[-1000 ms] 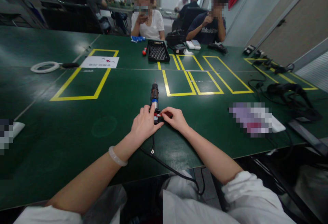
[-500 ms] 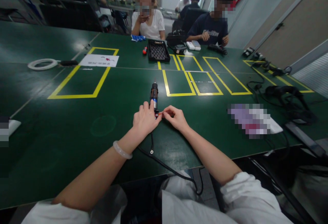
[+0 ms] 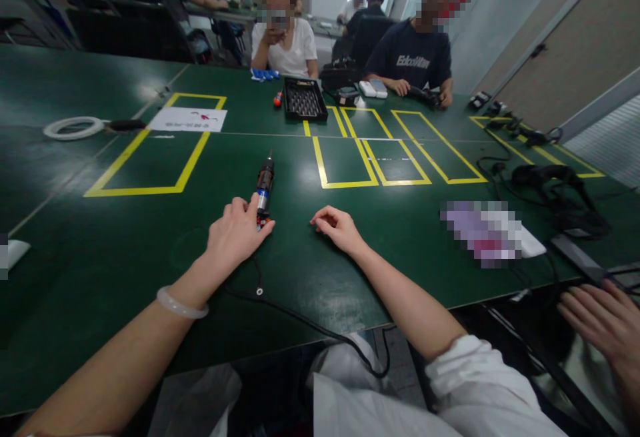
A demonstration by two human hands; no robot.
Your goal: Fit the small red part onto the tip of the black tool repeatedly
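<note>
An uncased electric screwdriver [image 3: 265,177] lies on the green table, its thin bit pointing away from me. It has a black nose, a brown middle and a silver and blue motor section. My left hand [image 3: 234,232] is closed round its rear, fingers on the motor part and thumb beside small red and orange parts. The hand hides most of that rear end. To the right, apart from the tool, my right hand [image 3: 339,229] is curled with thumb and forefinger together; anything between them is too small to make out. A black cable [image 3: 300,319] with a ring terminal [image 3: 259,291] trails below.
Yellow tape outlines [image 3: 350,184] mark the table. At the back are a black tray [image 3: 306,116] and a red-handled item [image 3: 277,98]. A white coil [image 3: 75,136] and paper sheet [image 3: 200,119] lie left. Co-workers sit opposite; another person's hand [image 3: 600,320] shows at right.
My left hand has slid left with the screwdriver, which now tilts slightly. My right hand stays put, now apart from the tool's rear. Another person's hand has appeared at the right edge.
</note>
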